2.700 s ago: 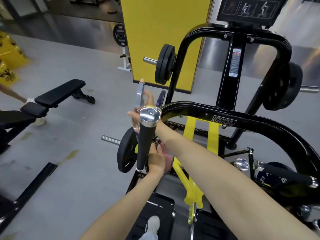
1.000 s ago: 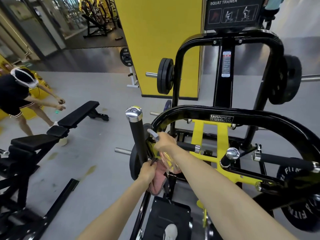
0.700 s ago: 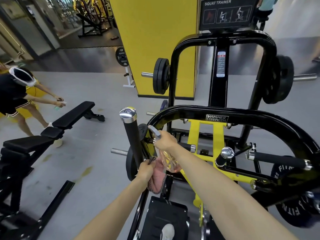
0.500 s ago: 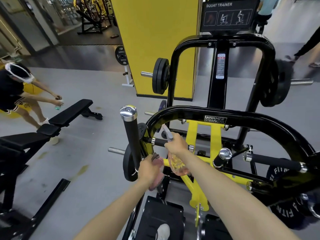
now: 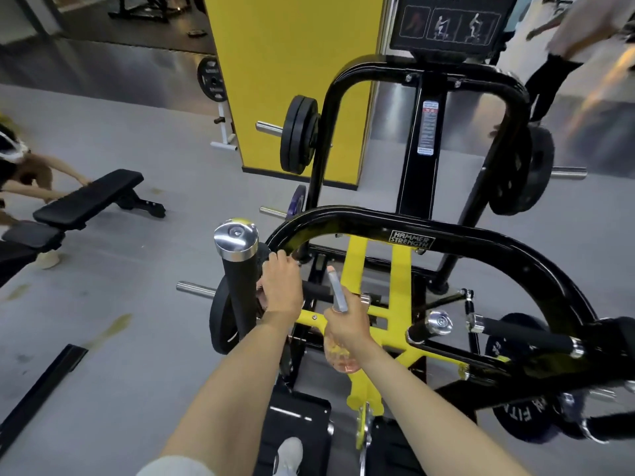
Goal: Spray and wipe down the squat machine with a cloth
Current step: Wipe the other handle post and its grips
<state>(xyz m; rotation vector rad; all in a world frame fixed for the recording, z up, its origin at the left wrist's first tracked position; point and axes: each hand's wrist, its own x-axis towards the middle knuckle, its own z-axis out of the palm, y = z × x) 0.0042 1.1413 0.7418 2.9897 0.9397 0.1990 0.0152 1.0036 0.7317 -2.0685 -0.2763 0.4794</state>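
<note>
The black and yellow squat machine [image 5: 446, 240] fills the middle and right of the head view. Its upright padded handle with a chrome cap [image 5: 236, 242] stands at the left. My left hand [image 5: 280, 290] reaches just right of that handle, fingers curled up against the end of the black curved bar. A sliver of the pink cloth [image 5: 260, 297] shows under the palm; the rest is hidden. My right hand [image 5: 347, 326] grips a clear spray bottle [image 5: 338, 355] over the yellow frame, and its grey nozzle sticks up above the fist.
A black bench [image 5: 89, 197] stands on the grey floor at the left, with a person [image 5: 20, 166] bent over it. Weight plates [image 5: 298, 139] hang on the machine's pegs. A yellow pillar [image 5: 292, 63] rises behind. Another person [image 5: 567, 46] walks at the upper right. My shoe [image 5: 290, 451] rests on the footplate.
My left hand has climbed from the lower part of the upright handle to the end of the curved bar. My right hand with the bottle has shifted right and lower.
</note>
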